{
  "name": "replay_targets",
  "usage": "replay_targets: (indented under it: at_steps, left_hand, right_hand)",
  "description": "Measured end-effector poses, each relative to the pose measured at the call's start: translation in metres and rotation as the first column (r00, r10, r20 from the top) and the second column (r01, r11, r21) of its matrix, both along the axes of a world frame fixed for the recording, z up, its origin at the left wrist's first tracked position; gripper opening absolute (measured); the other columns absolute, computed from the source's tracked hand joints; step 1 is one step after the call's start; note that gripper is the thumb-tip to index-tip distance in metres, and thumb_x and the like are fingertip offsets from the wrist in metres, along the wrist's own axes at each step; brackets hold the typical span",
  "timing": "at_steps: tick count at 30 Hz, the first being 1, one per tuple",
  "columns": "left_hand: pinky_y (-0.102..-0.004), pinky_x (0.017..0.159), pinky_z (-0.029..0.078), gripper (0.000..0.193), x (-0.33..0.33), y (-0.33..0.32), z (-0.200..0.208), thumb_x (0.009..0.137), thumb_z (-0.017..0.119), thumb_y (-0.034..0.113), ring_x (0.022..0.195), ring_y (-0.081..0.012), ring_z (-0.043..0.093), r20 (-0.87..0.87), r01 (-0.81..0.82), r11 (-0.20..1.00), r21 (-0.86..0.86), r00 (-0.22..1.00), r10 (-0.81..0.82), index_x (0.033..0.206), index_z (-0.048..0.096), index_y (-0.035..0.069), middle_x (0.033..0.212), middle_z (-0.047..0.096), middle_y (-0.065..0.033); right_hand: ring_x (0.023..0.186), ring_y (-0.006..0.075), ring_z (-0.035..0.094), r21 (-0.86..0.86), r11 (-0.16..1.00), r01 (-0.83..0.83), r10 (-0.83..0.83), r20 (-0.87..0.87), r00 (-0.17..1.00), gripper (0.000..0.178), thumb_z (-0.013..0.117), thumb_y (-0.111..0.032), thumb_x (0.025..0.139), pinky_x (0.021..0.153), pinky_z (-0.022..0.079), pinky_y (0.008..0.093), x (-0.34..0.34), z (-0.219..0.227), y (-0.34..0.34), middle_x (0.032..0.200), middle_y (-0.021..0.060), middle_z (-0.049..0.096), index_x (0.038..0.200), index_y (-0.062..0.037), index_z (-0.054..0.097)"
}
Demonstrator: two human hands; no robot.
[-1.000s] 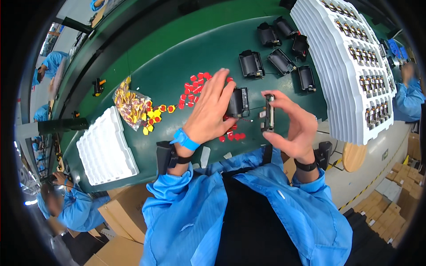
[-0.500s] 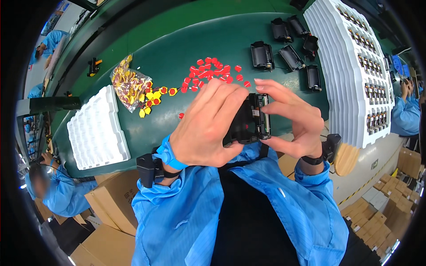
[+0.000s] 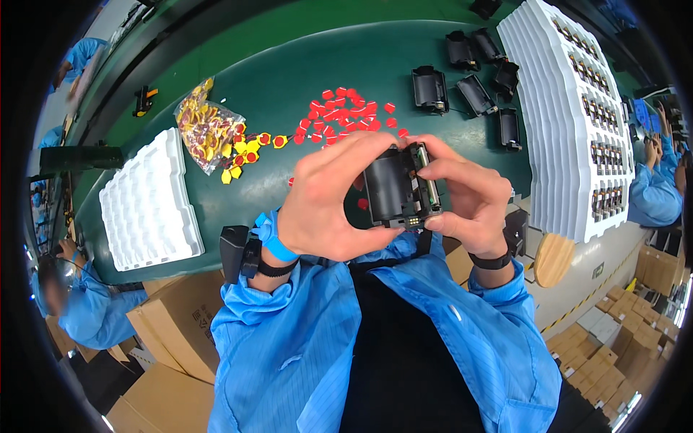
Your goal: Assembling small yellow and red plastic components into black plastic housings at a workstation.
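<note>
Between both hands, above the table's near edge, I hold a black plastic housing (image 3: 388,189) with a curved hollow. Along its right side sits a narrow strip-shaped part (image 3: 431,186), and small gold contacts show at the bottom corner. My left hand (image 3: 328,202) grips the housing's left side, thumb below and fingers over the top. On the other side my right hand (image 3: 473,193) pinches the strip's edge between thumb and fingers. Just beyond my hands lies a loose spread of small red discs (image 3: 339,112).
Several similar black housings (image 3: 474,94) lie at the far right. Beside them stand stacked white trays (image 3: 530,130) holding small parts. Leftward are a clear bag (image 3: 209,126) of yellow and red pieces and a white tray (image 3: 148,206). Cardboard boxes (image 3: 177,317) stand below the table's left edge.
The housing has tilted, so its curved hollow and gold contacts now show more. My left hand has shifted left, uncovering more of it; my right fingers have drawn in closer along the strip.
</note>
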State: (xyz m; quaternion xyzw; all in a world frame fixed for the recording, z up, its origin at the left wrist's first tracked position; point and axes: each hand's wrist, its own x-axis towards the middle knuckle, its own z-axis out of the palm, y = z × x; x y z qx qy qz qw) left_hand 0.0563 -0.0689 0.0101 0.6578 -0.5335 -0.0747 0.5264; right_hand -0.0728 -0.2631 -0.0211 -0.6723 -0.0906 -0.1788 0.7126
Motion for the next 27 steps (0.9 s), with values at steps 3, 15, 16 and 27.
replay_targets:
  at_steps: [3,15,16,27]
  left_hand:
    - [-0.0383,0.078,0.055,0.073,-0.001,0.001,0.001,0.056,0.085,0.013,0.09,-0.0344,0.068,-0.012,0.015,1.0,0.015,1.0,-0.015,0.122,0.059,-0.004,0.108,0.066,-0.0206]
    - [-0.0384,0.077,0.055,0.072,-0.006,0.007,-0.005,0.054,0.086,0.016,0.087,-0.0345,0.069,-0.118,-0.004,1.0,0.003,0.993,0.004,0.118,0.062,-0.005,0.102,0.068,-0.0214]
    - [-0.0384,0.077,0.055,0.072,-0.006,0.008,-0.002,0.054,0.086,0.016,0.087,-0.0349,0.069,-0.113,-0.014,1.0,-0.007,0.994,0.013,0.119,0.062,-0.005,0.103,0.068,-0.0214]
    - [-0.0403,0.087,0.055,0.074,-0.014,0.012,-0.008,0.057,0.087,0.013,0.103,-0.0376,0.068,-0.058,-0.107,0.992,0.063,0.992,0.111,0.124,0.06,-0.004,0.118,0.064,-0.023]
  right_hand:
    - [0.125,0.0369,0.059,-0.032,0.999,-0.009,0.009,0.007,1.0,0.052,0.086,-0.008,0.067,0.109,0.042,0.0456,-0.001,-0.002,-0.001,0.132,0.0321,0.059,0.113,0.0087,0.069]
    - [0.115,0.0501,0.062,-0.494,0.869,0.003,0.071,0.13,0.989,0.044,0.083,-0.014,0.064,0.099,0.049,0.0521,-0.003,0.022,-0.014,0.127,0.0375,0.058,0.102,0.0064,0.073]
    - [0.117,0.0518,0.059,-0.521,0.854,-0.012,0.102,0.145,0.984,0.043,0.081,-0.013,0.065,0.101,0.046,0.055,-0.003,0.025,-0.013,0.128,0.038,0.056,0.103,0.0066,0.072]
    - [0.134,0.0439,0.049,-0.436,0.898,0.057,-0.077,-0.028,0.997,0.05,0.063,-0.011,0.086,0.111,0.039,0.0509,-0.016,0.012,0.013,0.142,0.0326,0.049,0.134,0.0035,0.056]
